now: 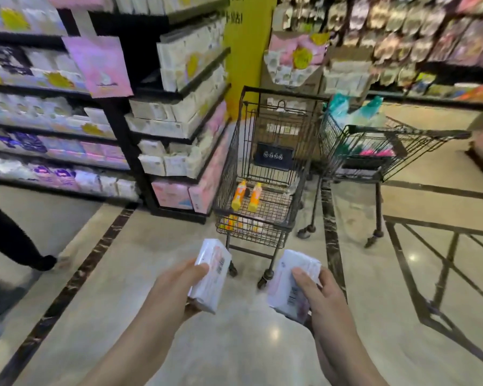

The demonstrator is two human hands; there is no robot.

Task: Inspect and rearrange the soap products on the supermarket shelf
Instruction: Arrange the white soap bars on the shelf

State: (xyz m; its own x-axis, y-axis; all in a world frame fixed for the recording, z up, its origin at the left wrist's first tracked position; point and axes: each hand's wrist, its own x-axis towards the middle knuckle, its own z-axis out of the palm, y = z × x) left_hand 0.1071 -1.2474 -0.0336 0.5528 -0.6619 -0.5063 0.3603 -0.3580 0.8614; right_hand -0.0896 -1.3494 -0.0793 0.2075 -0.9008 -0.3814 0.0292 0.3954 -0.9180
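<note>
so two white soap packs are being held out over the aisle floor, one per hand. the left hand is wrapped around the left pack, thumb on the barcode face, fingers closed behind it. the right hand is closed the same way around the right pack, thumb pressed across its front. both packs are tilted up and apart from each other, and neither is touching a shelf.

progress-wise it looks like somewhere in the middle: product has been picked up, but nothing in hand has been placed yet. the shelving unit off to the left is stacked with boxed goods and sits well apart from the hands, so a walk over is probably needed before anything gets put back or lined up. a shopping cart stands straight ahead with two orange bottles lying in it, and a second cart is beside it. whether the packs are meant for a cart or a shelf can't be told. labels are too blurred to read.
</note>
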